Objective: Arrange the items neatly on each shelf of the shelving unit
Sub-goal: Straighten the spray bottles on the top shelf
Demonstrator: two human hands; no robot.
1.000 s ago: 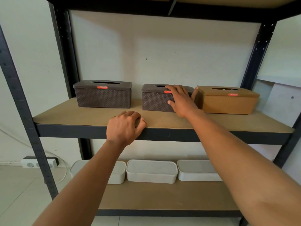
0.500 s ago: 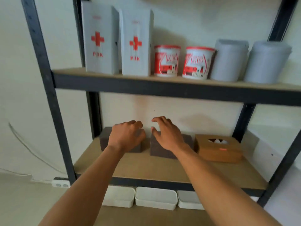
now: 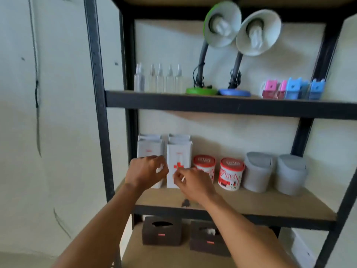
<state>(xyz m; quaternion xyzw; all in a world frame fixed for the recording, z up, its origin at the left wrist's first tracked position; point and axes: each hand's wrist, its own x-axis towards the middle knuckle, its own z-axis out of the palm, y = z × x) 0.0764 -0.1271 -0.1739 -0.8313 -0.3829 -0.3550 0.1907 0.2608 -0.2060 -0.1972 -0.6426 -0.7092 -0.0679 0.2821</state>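
Faced a tall black metal shelving unit (image 3: 96, 113) standing against a pale wall. Reached both bare arms forward and upward to its middle chipboard shelf (image 3: 260, 202), forearms converging toward the left end.

Held the left hand (image 3: 145, 172) back to the camera, fingers curled, over the lower front of the left white first-aid box (image 3: 148, 149). Held the right hand (image 3: 193, 182) just beside it, lower, fingers likewise curled, at the base of the right white first-aid box (image 3: 178, 157) with its red cross. Could not tell through the motion blur whether either hand actually gripped a box or only hovered at it.

Found on the shelf above two gooseneck desk lamps side by side, the green-based lamp (image 3: 222, 24) left of the blue-based lamp (image 3: 257, 32), shades tilted toward the camera.

Saw on the middle shelf, right of the boxes, two red-and-white plastic tubs (image 3: 230, 174) and then two grey lidded bins (image 3: 257, 171), all upright in a row.

Made out below, on the next shelf, two dark brown tissue boxes (image 3: 162, 234) next to each other.

Noted on the upper shelf a row of clear spray bottles (image 3: 158, 79) at the left and small pink and blue packs (image 3: 293, 88) at the right.
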